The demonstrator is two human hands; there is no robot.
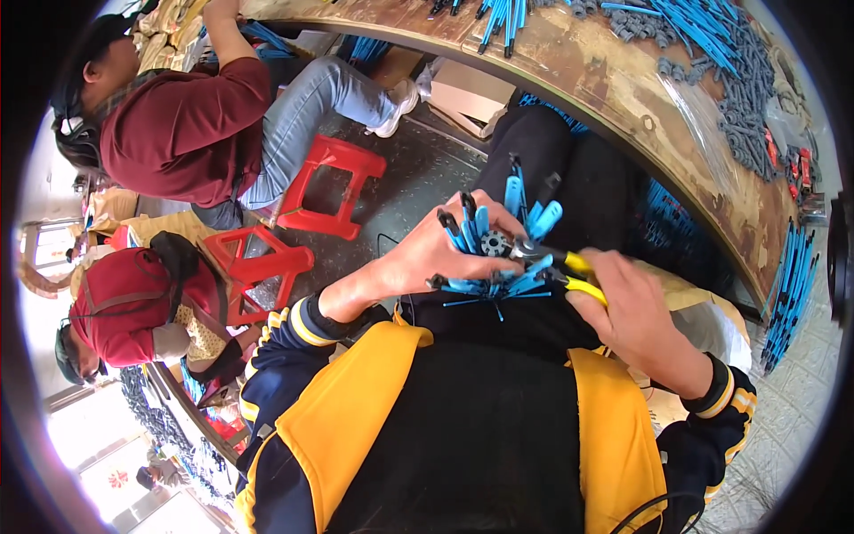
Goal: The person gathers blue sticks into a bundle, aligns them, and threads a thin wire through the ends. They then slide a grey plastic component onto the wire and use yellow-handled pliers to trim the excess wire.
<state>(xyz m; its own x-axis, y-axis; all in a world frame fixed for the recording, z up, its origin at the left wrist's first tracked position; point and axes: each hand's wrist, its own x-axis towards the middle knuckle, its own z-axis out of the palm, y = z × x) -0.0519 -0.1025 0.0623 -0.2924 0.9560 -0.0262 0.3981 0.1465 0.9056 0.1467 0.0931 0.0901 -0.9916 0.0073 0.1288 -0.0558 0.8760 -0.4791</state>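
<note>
My left hand point(431, 254) is wrapped round a frame of blue ribs with black tips, which fan out about a dark notched round hub point(495, 243). It resembles an umbrella frame. In my right hand point(630, 311) is a pair of pliers point(583, 287) with yellow handles, partly spread. The pliers' metal jaws reach the ribs just right of the hub, beside my left fingers. Whether they grip a rib or wire cannot be made out. The frame is above my lap, over my dark trousers.
A worn wooden bench point(596, 76) curves across the far side, bearing grey plastic parts point(752, 133) and blue ribs point(707, 40). More blue ribs point(790, 298) stand at the right. Red stools point(360, 191) and two seated people point(182, 133) are at the left.
</note>
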